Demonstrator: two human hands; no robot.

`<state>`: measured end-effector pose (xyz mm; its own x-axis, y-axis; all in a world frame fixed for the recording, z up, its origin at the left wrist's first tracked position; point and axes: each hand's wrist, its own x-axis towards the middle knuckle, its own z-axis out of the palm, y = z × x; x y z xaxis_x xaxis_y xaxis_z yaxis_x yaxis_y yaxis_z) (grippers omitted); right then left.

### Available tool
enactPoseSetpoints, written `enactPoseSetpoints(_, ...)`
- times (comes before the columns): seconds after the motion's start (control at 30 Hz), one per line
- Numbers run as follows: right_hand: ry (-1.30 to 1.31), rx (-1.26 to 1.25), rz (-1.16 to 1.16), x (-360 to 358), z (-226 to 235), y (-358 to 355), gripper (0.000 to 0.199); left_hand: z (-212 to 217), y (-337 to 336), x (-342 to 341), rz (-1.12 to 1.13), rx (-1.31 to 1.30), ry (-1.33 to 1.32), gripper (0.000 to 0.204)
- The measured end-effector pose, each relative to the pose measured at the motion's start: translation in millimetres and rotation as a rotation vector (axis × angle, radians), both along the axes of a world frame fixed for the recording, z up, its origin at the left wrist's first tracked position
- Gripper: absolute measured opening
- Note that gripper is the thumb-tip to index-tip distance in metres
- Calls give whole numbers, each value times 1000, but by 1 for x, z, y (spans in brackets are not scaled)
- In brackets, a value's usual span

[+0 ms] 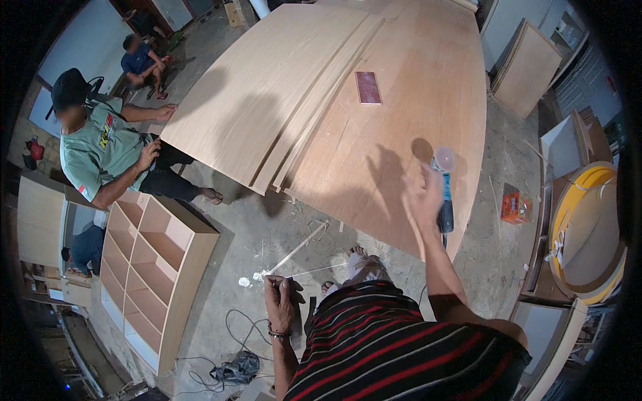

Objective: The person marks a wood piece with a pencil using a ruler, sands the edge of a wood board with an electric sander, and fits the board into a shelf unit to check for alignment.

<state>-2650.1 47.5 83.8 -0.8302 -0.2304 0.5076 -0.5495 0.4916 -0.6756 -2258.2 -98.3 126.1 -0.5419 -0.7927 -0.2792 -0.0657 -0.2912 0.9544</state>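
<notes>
My right hand (426,194), smeared by motion, is over the plywood panel (428,87), just left of a blue-and-black angle grinder (445,200) with a pale round disc on its head. Beside the grinder's head is a brown round patch (421,149), perhaps a sanding disc. Its shadow falls on the wood to the left. Low over the floor, my left hand (279,304) has its fingers curled in; whatever they may hold is hidden. A thin wooden strip (301,248) runs away from near its fingertips. Farther back on the panel lies a dark red rectangular block (368,88).
A person in a green shirt (103,144) holds the edge of a loose wood sheet (247,93). At left stands a shelf unit (160,267); cables (244,331) trail on the floor. An orange container (516,206) and a yellow-rimmed round piece (558,220) are at right.
</notes>
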Motion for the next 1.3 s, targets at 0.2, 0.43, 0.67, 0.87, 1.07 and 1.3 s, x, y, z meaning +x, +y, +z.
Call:
enactPoseSetpoints(0.2, -226, 71, 244, -152, -28, -200, 54, 29, 8, -12, -103, 78, -153, 19)
enactPoseSetpoints(0.43, -380, 356, -144, -320, -104, -287, 79, 20, 36, 0, -16, 56, -303, 10)
enactPoseSetpoints(0.67, -1139, -713, 460, -217, -70, -241, 42, 21, 48, 20, 209, 82, -403, 20)
enactPoseSetpoints(0.87, -1261, -353, 942, -65, -53, -148, 58, 13, -18, 7, 82, -147, -426, 15)
enactPoseSetpoints(1.07, -1243, -475, 1302, 130, 51, -142, 78, 37, -50, 2, 129, -137, -242, 16)
enactPoseSetpoints(1.3, -481, -15, 1293, 228, 70, -146, 111, 42, -51, 34, 142, -161, -174, 15)
